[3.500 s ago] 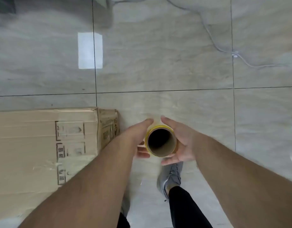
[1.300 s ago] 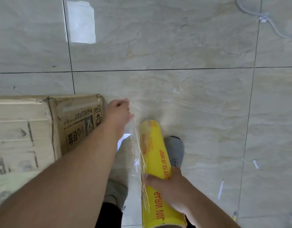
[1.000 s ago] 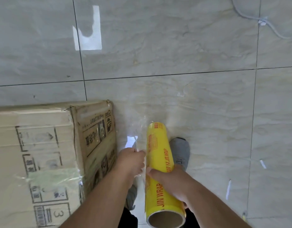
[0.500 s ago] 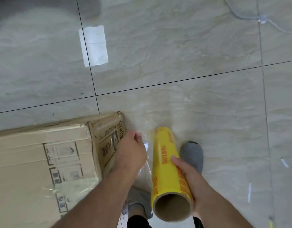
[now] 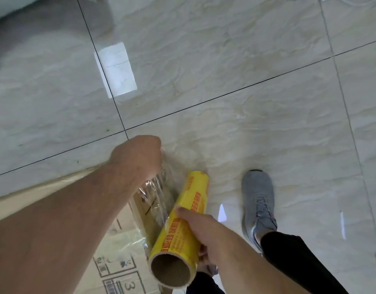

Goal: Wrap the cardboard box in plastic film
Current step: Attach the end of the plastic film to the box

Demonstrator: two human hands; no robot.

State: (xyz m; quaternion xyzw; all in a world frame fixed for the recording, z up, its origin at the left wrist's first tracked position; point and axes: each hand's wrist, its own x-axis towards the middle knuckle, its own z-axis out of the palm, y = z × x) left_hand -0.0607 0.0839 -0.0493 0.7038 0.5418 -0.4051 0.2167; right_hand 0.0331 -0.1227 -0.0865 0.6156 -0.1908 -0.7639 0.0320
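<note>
On the floor at the lower left lies the cardboard box, under the left hand, which pinches the loose film. The right hand grips the yellow roll just right of the box, its long way pointing up and away.

Most of the cardboard box is covered by the left forearm and cut off at the left and lower edges. The fingertips of the left hand are hidden behind its knuckles. Print on the yellow film roll is blurred beyond reading.
</note>
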